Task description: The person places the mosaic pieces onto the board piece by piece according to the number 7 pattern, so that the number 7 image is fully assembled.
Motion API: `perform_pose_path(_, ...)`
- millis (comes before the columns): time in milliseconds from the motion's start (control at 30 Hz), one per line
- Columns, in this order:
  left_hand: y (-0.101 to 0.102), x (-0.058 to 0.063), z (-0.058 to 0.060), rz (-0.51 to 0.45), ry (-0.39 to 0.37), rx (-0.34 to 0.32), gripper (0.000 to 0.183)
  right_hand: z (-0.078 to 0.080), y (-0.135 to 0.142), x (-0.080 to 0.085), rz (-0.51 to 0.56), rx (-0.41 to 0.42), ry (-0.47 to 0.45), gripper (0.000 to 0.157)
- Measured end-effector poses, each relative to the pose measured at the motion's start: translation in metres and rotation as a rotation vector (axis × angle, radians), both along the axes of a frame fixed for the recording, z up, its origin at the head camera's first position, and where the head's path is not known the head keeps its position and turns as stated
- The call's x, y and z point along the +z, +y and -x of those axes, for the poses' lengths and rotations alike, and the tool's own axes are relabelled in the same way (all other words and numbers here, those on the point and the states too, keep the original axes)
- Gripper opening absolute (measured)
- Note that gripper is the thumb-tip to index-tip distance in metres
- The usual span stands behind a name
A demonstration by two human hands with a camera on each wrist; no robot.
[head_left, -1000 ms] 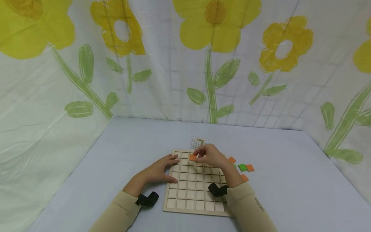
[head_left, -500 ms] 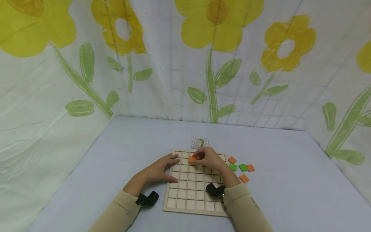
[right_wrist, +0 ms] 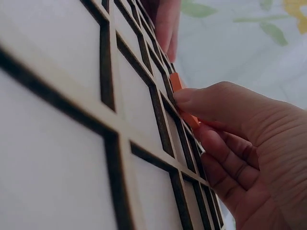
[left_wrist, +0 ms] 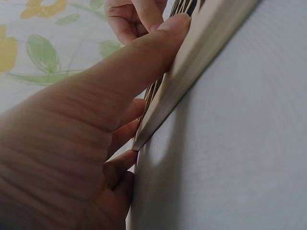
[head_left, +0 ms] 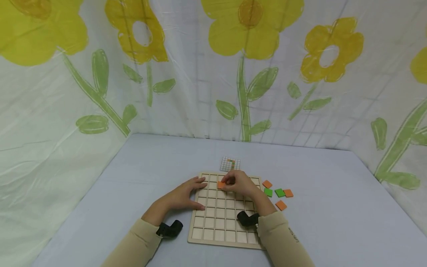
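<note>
A wooden grid board (head_left: pixel 214 223) lies on the table, its square cells framed by thin raised strips. My right hand (head_left: pixel 241 183) pinches an orange square tile (head_left: pixel 220 185) at a cell near the board's far side. In the right wrist view the thumb presses on the orange tile (right_wrist: pixel 176 82), which sits tilted against the strips. My left hand (head_left: pixel 182 194) rests on the board's left edge with fingers spread. From the left wrist view, the left thumb (left_wrist: pixel 158 40) lies along the frame and the other fingertips touch its side.
Right of the board lie loose orange tiles (head_left: pixel 281 205) and green tiles (head_left: pixel 280 193). A small printed grid card (head_left: pixel 230 164) with coloured squares is behind the board. A flowered curtain (head_left: pixel 186 100) stands at the table's back.
My right hand has come slightly down and nearer with the orange tile, onto a cell in the second row. The left hand stays in place.
</note>
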State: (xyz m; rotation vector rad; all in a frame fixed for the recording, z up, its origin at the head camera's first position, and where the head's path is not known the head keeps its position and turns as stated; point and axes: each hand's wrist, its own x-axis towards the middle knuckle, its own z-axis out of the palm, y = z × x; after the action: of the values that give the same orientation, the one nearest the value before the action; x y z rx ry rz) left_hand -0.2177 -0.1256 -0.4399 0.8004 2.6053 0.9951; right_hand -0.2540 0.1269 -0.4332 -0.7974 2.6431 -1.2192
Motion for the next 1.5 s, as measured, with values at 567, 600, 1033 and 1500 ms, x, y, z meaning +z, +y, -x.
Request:
perform_pose_path(567, 0.000, 0.001, 0.000, -0.004, -0.006, 0.000, 0.081, -0.001, 0.000, 0.002, 0.009, -0.021, -0.042, 0.017)
perform_pose_path(600, 0.000, 0.001, 0.000, -0.003, -0.006, 0.000, 0.081, -0.001, 0.000, 0.003, 0.009, -0.019, -0.044, 0.018)
perform_pose_path(1033, 0.001, 0.001, -0.001, 0.005, -0.009, 0.012, 0.080, 0.002, 0.019, 0.029, 0.060, 0.063, -0.106, 0.032)
perform_pose_path(1500, 0.001, -0.001, 0.000, 0.011, 0.006, 0.015, 0.081, -0.030, 0.074, 0.046, -0.020, 0.098, -0.162, 0.032)
